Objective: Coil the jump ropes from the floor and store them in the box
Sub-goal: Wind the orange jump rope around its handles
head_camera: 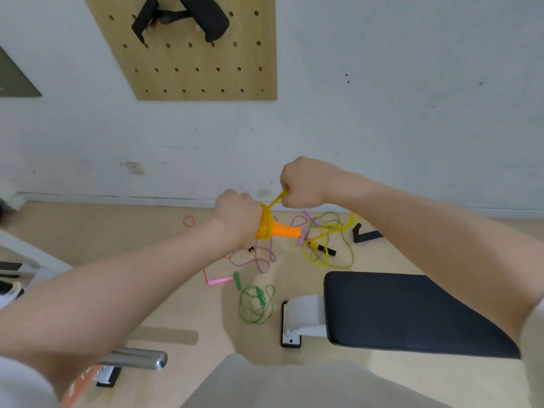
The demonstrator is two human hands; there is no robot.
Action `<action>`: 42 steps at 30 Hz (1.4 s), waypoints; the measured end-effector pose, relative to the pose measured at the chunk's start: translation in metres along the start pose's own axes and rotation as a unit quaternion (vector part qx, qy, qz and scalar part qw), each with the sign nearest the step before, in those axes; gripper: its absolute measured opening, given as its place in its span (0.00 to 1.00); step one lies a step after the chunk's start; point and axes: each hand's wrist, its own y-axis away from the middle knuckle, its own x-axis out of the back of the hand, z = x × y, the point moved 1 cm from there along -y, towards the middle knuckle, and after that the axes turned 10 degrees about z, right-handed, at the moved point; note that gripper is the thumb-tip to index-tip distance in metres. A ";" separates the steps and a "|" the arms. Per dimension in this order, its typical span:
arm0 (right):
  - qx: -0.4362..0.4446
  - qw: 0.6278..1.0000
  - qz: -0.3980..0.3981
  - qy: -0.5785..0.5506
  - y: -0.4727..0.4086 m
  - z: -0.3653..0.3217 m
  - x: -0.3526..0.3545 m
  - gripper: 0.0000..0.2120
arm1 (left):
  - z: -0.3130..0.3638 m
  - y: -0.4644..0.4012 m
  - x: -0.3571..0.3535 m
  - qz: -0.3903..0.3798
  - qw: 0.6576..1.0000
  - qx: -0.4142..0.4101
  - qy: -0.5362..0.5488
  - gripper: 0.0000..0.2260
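Observation:
My left hand (235,214) grips the orange handles (282,230) of an orange jump rope, whose cord (266,223) is wound in several turns around them. My right hand (300,184) pinches the free end of that cord and holds it taut, up and to the right. On the floor beyond lie a purple rope (259,257), a yellow rope (326,240) with black handles, a green rope (254,304) and a pink rope (217,280). No box shows in this view.
A black padded bench (412,310) on a white frame stands at the right front. A chrome bar (138,356) lies at the lower left. A wooden pegboard (191,54) hangs on the white wall. A small red loop (188,221) lies near the wall.

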 end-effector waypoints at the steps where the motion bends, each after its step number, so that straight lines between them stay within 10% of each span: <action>1: -0.007 0.999 -0.008 -0.042 0.004 -0.007 -0.002 0.12 | 0.001 -0.002 -0.003 0.005 1.000 0.019 0.001 0.16; 8: -0.117 0.923 -0.049 -0.363 0.036 -0.004 -0.035 0.10 | -0.024 -0.015 -0.012 0.004 0.947 0.172 0.271 0.06; 15: -0.065 0.842 -0.138 -0.518 0.067 0.008 -0.079 0.20 | -0.008 0.001 0.000 -0.021 0.777 0.075 0.625 0.10; 27: 0.048 0.983 -0.153 -0.085 0.024 0.019 -0.043 0.08 | 0.020 0.018 0.029 -0.003 0.984 -0.150 0.092 0.09; 32: 0.015 0.996 -0.076 0.034 0.018 0.015 -0.030 0.12 | 0.032 0.006 0.013 0.003 0.998 -0.025 0.052 0.12; 42: -0.065 0.965 -0.088 -0.238 0.028 -0.007 -0.047 0.19 | -0.004 -0.024 -0.039 -0.016 0.940 0.185 0.286 0.05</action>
